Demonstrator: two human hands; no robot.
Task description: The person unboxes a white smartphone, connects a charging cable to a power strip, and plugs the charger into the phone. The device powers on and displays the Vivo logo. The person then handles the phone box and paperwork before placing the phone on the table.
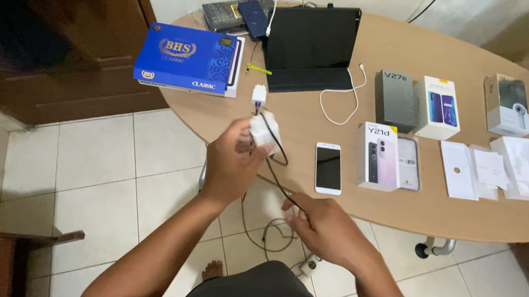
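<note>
Both bare forearms reach forward from the bottom of the view. The left hand (236, 159) is raised, fingers curled shut in a grip. The right hand (325, 228) sits lower, palm down, with fingertips pinched together.

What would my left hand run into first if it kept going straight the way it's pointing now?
Probably the small white plug lying just past the white charger that your left hand holds. Beyond it stands the dark tablet. Depth is hard to judge from above.
</note>
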